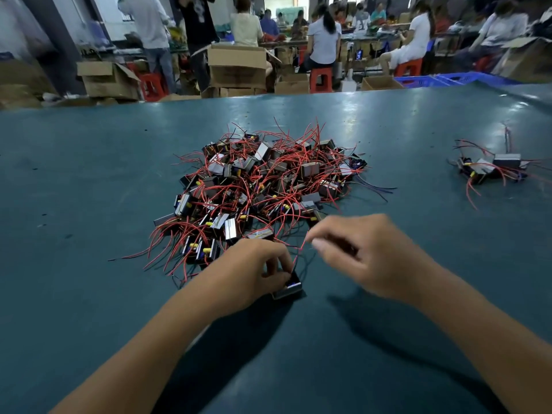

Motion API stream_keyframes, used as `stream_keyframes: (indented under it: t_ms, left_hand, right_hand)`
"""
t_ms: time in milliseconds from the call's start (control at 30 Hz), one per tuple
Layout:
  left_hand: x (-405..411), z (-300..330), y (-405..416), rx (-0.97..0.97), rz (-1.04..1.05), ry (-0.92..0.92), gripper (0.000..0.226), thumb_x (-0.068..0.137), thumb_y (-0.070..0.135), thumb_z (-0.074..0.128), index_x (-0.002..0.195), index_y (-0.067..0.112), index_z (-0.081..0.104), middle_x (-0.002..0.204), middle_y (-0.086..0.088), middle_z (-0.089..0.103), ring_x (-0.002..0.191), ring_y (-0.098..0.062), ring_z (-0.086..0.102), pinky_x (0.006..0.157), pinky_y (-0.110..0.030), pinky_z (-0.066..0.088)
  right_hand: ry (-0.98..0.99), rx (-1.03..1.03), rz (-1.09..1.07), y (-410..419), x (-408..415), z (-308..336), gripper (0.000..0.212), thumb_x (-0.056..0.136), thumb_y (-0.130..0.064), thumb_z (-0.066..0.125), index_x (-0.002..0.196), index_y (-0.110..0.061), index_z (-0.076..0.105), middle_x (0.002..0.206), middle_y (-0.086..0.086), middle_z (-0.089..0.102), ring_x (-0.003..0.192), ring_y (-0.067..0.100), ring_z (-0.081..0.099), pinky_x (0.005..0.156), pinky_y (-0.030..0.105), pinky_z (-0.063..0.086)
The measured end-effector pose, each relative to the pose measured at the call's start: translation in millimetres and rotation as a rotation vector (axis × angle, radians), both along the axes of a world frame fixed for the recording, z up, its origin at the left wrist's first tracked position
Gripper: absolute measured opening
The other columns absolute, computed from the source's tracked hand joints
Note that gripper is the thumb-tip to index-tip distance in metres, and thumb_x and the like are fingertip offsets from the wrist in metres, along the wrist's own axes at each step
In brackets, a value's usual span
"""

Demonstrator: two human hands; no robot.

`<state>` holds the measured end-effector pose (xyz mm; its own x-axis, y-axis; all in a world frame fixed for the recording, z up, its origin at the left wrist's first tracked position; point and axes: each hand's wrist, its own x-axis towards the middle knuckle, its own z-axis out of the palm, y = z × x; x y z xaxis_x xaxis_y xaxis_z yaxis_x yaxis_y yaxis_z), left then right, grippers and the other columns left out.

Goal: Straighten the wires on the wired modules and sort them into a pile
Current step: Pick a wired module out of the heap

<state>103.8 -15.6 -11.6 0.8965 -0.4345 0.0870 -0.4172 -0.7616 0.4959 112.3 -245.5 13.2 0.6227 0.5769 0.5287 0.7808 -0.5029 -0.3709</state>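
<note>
Across the green bench (89,174): big tangled heap of wired modules (263,186) centre, small sorted pile (493,168) far right. Near edge: left hand (254,270) gripping one module (288,289), right hand (358,252) pinching its red wire (298,252). Risk: snagging neighbouring wires, dragging the heap. Open cardboard boxes (239,67) far off, contents unseen.

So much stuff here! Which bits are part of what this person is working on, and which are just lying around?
Part of the job:
- module gripped by the left hand
- its red wire, pinched by the right hand
- big tangled heap
- small pile on the right

Just lying about:
- cardboard boxes
- red stools
- blue crates
</note>
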Motion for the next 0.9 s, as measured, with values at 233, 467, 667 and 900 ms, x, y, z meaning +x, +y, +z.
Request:
stream_keyframes:
  t_ms: [233, 467, 667, 900]
  left_hand:
    - [-0.1, 6.2, 2.6, 0.026, -0.050, 0.001, 0.008, 0.086, 0.015, 0.074, 0.092, 0.019, 0.070, 0.084, 0.015, 0.064, 0.078, 0.004, 0.055, 0.066, -0.008, 0.038]
    - [1.1, 1.1, 1.3, 0.014, 0.020, 0.051, 0.010, 0.087, 0.015, 0.072, 0.092, 0.023, 0.070, 0.088, 0.013, 0.067, 0.080, 0.001, 0.058, 0.068, -0.011, 0.041]
    - [0.5, 2.7, 3.3, 0.010, 0.005, 0.044, 0.008, 0.086, 0.016, 0.073, 0.089, 0.023, 0.069, 0.086, 0.013, 0.067, 0.082, -0.004, 0.061, 0.078, -0.031, 0.052]
    - [0.0, 3.8, 2.9, 0.030, -0.001, 0.023, 0.006, 0.086, 0.022, 0.073, 0.086, 0.024, 0.068, 0.083, 0.014, 0.067, 0.080, -0.003, 0.061, 0.077, -0.036, 0.054]
  right_hand:
    - [0.029, -0.414, -0.031, 10.7, 2.3, -17.5, 0.038, 0.099, -0.042, 0.049, 0.136, -0.037, 0.047, 0.118, -0.015, 0.064, 0.107, 0.011, 0.062, 0.083, 0.038, 0.051]
    - [-0.053, -0.499, -0.061, 11.5, 3.4, -21.7, 0.036, 0.099, -0.048, 0.047, 0.134, -0.040, 0.046, 0.112, -0.015, 0.061, 0.109, 0.009, 0.058, 0.076, 0.032, 0.048]
    - [-0.036, -0.466, -0.040, 12.8, 0.4, -15.1, 0.035, 0.096, -0.042, 0.057, 0.130, -0.033, 0.057, 0.106, -0.010, 0.065, 0.101, 0.014, 0.061, 0.074, 0.036, 0.052]
    - [-0.053, -0.528, -0.027, 15.4, 0.8, -18.7, 0.022, 0.095, -0.039, 0.055, 0.114, -0.028, 0.055, 0.100, -0.008, 0.058, 0.098, 0.016, 0.058, 0.068, 0.034, 0.047]
